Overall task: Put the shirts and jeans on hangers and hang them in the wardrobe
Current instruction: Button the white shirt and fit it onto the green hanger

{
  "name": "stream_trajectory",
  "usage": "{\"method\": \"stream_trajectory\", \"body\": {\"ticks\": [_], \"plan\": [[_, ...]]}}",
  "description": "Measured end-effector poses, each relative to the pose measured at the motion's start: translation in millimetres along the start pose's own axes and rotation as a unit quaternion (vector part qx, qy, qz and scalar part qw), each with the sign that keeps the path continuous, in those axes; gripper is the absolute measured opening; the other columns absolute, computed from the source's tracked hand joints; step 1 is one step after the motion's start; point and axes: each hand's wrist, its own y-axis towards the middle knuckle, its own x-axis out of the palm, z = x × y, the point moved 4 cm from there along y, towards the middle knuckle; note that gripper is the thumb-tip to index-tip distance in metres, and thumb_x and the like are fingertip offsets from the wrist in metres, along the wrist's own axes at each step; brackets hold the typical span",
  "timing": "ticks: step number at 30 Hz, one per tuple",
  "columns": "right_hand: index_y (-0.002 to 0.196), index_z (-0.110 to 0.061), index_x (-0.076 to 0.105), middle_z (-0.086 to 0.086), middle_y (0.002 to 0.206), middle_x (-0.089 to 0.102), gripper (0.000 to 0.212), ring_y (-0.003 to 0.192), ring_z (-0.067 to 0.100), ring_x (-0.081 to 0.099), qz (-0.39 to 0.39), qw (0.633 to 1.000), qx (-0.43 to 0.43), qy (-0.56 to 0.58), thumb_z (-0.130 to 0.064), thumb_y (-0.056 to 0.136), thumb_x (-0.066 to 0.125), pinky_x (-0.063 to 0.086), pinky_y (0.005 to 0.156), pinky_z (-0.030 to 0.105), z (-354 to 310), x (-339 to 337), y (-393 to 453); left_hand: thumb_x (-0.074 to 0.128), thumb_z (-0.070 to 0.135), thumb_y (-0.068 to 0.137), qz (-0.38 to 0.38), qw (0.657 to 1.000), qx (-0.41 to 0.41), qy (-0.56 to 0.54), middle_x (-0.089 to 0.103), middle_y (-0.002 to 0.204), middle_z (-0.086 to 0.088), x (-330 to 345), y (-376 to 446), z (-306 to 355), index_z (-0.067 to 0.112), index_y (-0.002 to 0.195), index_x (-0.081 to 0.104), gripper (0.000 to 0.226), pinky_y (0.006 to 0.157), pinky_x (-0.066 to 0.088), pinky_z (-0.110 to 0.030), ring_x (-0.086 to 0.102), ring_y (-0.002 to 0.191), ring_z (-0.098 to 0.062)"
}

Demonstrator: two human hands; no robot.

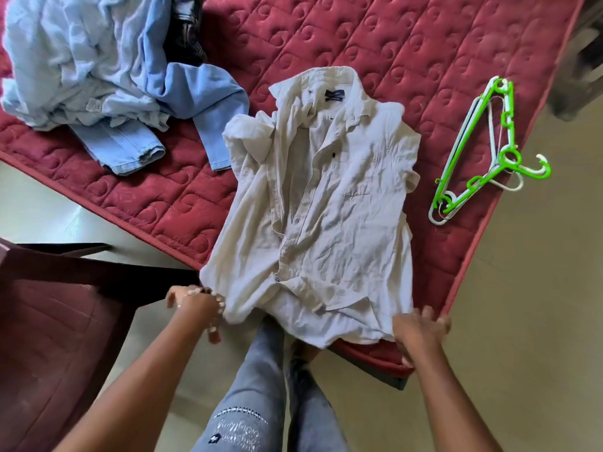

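Note:
A crumpled white shirt (319, 203) lies face up on the red mattress (408, 44), collar far from me, its hem hanging over the near corner. My left hand (199, 308), with a bead bracelet, grips the hem's left corner with curled fingers. My right hand (421, 327) rests against the hem's right corner with its fingers spread. A bunch of green and white hangers (489, 151) lies on the mattress to the right of the shirt. At the far left is a heap of light blue shirts and jeans (98, 76), with a dark garment (186, 31) behind it.
A dark red plastic chair (55, 321) stands close on my left. My legs in grey jeans (261, 386) are right at the mattress corner. Pale tiled floor (538, 321) lies to the right, and dark furniture (584, 70) stands at the far right.

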Motion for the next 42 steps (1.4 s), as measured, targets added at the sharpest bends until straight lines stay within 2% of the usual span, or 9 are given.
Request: {"method": "stream_trajectory", "body": {"ticks": [4, 8, 12, 15, 18, 24, 35, 38, 42], "plan": [[0.118, -0.025, 0.058, 0.003, 0.127, 0.048, 0.026, 0.126, 0.025, 0.04, 0.164, 0.956, -0.132, 0.207, -0.025, 0.092, 0.057, 0.037, 0.098, 0.039, -63, -29, 3, 0.062, 0.049, 0.081, 0.032, 0.982, 0.066, -0.177, 0.065, 0.116, -0.006, -18, 23, 32, 0.012, 0.104, 0.065, 0.043, 0.076, 0.052, -0.028, 0.063, 0.105, -0.027], [0.124, -0.025, 0.049, 0.0, 0.126, 0.05, 0.056, 0.121, 0.025, 0.044, 0.144, 0.925, -0.274, 0.221, -0.049, 0.079, 0.069, 0.038, 0.097, 0.039, -140, -44, 4, 0.057, 0.037, 0.091, 0.202, 0.89, 0.094, -0.399, 0.07, 0.097, -0.012, -62, 35, 50, 0.01, 0.098, 0.069, 0.03, 0.066, 0.042, -0.027, 0.064, 0.09, -0.029], [0.108, -0.007, 0.06, 0.018, 0.118, 0.063, 0.025, 0.102, 0.034, 0.063, -0.099, 0.919, -0.351, 0.147, -0.022, 0.089, 0.063, 0.049, 0.079, 0.036, -186, -27, -9, 0.059, 0.023, 0.091, 0.198, 0.756, 0.116, -0.613, 0.071, 0.082, -0.013, -81, 63, 52, 0.016, 0.084, 0.066, 0.013, 0.075, 0.057, -0.042, 0.068, 0.075, -0.032], [0.088, -0.009, 0.061, 0.023, 0.11, 0.066, 0.011, 0.07, 0.029, 0.063, -0.403, 0.801, -0.325, 0.301, -0.019, 0.087, 0.063, 0.046, 0.057, 0.029, -184, -17, -24, 0.056, 0.019, 0.093, 0.184, 0.692, 0.121, -0.687, 0.064, 0.068, -0.008, -85, 82, 53, 0.02, 0.076, 0.058, 0.018, 0.071, 0.057, -0.052, 0.064, 0.059, -0.029], [0.088, -0.005, 0.065, 0.017, 0.079, 0.066, 0.014, 0.054, 0.021, 0.061, -0.234, 0.814, -0.289, 0.446, -0.019, 0.091, 0.062, 0.053, 0.05, 0.033, -172, -40, 13, 0.062, 0.026, 0.09, 0.175, 0.652, 0.131, -0.726, 0.067, 0.073, -0.01, -96, 86, 60, 0.009, 0.092, 0.063, 0.017, 0.069, 0.057, -0.047, 0.066, 0.062, -0.028], [0.072, -0.018, 0.063, 0.003, 0.067, 0.069, 0.015, 0.063, 0.022, 0.068, 0.149, 0.761, -0.143, 0.615, -0.016, 0.086, 0.066, 0.058, 0.067, 0.043, -150, -106, 86, 0.074, 0.024, 0.078, 0.282, 0.688, 0.082, -0.664, 0.067, 0.079, 0.001, -121, 81, 69, 0.014, 0.087, 0.067, 0.016, 0.072, 0.051, -0.028, 0.064, 0.072, -0.019], [0.108, -0.001, 0.062, 0.02, 0.108, 0.065, 0.028, 0.104, 0.038, 0.061, 0.206, 0.876, -0.099, 0.424, -0.017, 0.085, 0.065, 0.05, 0.08, 0.039, -200, -144, 90, 0.065, 0.013, 0.085, 0.322, 0.632, 0.063, -0.702, 0.073, 0.09, -0.012, -115, 80, 66, 0.013, 0.102, 0.072, 0.018, 0.079, 0.055, -0.037, 0.07, 0.082, -0.026], [0.077, -0.007, 0.069, 0.014, 0.078, 0.07, 0.008, 0.081, 0.033, 0.064, 0.169, 0.801, -0.064, 0.57, -0.015, 0.077, 0.067, 0.048, 0.069, 0.034, -177, -138, 98, 0.061, 0.014, 0.086, 0.335, 0.643, 0.104, -0.681, 0.073, 0.087, -0.013, -126, 74, 75, 0.012, 0.103, 0.072, 0.021, 0.077, 0.055, -0.034, 0.069, 0.076, -0.025], [0.067, -0.01, 0.064, 0.002, 0.059, 0.067, 0.018, 0.063, 0.029, 0.066, 0.124, 0.688, -0.017, 0.715, -0.024, 0.074, 0.073, 0.058, 0.069, 0.046, -151, -103, 95, 0.046, 0.016, 0.079, 0.337, 0.754, 0.214, -0.522, 0.069, 0.091, -0.014, -143, 70, 105, 0.017, 0.108, 0.072, 0.039, 0.078, 0.048, -0.032, 0.063, 0.089, -0.029]]}}
